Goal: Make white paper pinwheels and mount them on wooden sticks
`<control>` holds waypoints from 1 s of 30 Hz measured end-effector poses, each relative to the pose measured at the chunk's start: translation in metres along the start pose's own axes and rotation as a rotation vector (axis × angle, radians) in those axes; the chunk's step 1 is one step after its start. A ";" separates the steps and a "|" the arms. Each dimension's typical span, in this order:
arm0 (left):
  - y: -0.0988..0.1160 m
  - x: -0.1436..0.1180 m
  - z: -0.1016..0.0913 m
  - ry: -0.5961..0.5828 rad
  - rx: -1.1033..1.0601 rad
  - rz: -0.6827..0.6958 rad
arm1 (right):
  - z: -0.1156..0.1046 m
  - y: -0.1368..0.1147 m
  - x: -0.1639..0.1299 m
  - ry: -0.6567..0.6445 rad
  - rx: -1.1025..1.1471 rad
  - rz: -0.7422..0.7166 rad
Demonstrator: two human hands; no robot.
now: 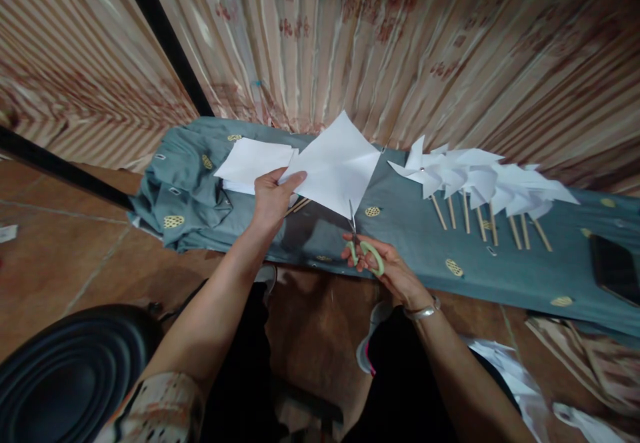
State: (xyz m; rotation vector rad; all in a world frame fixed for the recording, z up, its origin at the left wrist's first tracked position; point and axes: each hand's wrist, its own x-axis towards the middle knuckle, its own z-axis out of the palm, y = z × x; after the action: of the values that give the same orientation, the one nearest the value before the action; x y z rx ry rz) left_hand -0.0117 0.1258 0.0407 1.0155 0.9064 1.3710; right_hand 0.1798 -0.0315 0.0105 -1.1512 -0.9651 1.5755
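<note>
My left hand (pixel 276 196) pinches the left corner of a white square sheet of paper (pixel 337 159), held raised over the cloth-covered table. In my right hand (pixel 383 259) is a pair of scissors (pixel 373 256) with light green handles. Their blades are at the lower corner of the sheet. Behind my left hand lies a stack of white paper (pixel 255 163). Thin wooden sticks (pixel 300 205) show partly from beneath the sheet. Several white paper pinwheels (pixel 480 176) on wooden sticks lie overlapping in a row to the right.
A grey-green patterned cloth (pixel 420 256) covers the long narrow table. A dark phone (pixel 615 266) lies at its right end. Pleated curtains (pixel 320 43) hang behind. A round black ridged object (pixel 75 376) stands at lower left, and a white bag-like bundle (pixel 520 376) at lower right.
</note>
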 end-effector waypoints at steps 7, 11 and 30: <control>0.001 -0.001 -0.001 -0.010 0.033 0.009 | -0.002 0.001 0.000 -0.008 -0.002 -0.014; 0.000 -0.001 -0.001 -0.017 0.016 0.008 | -0.002 0.001 0.000 -0.002 -0.009 -0.006; 0.002 -0.003 0.000 -0.003 0.012 -0.031 | -0.001 0.003 0.002 0.009 -0.039 -0.009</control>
State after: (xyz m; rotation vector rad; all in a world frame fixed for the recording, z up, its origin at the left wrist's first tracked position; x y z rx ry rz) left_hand -0.0130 0.1226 0.0427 1.0092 0.9254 1.3394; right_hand 0.1803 -0.0299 0.0070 -1.1777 -0.9980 1.5494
